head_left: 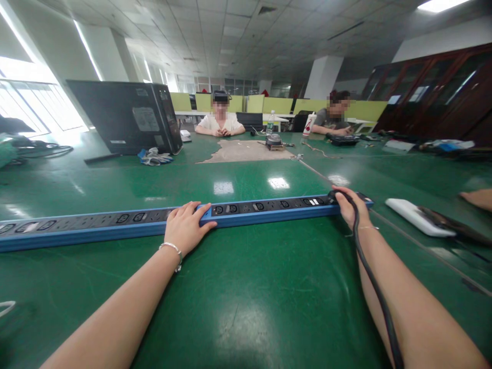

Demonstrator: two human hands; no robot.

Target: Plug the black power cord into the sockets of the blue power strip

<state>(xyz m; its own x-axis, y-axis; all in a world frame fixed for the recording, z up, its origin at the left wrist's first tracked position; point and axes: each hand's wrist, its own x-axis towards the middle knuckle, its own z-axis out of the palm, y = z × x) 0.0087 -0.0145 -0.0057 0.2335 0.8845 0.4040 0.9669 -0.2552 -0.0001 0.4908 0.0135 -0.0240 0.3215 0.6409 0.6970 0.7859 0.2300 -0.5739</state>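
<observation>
A long blue power strip (269,217) with black sockets lies across the green table (253,287). My left hand (187,225) rests on its middle, fingers over the top and thumb apart along the near edge. Near the strip's right end, my right hand (347,207) has its fingers closed round a black plug (333,195) at the sockets. How deep the plug sits cannot be made out. A thick black cable (369,274) runs from there over my right wrist and forearm to the bottom edge.
A black computer case (126,118) and gloves (155,157) stand at the back left. Two people sit across the table. A brown sheet (242,150) lies before one. At right are a white box-like object (417,217) and part of another person's hand.
</observation>
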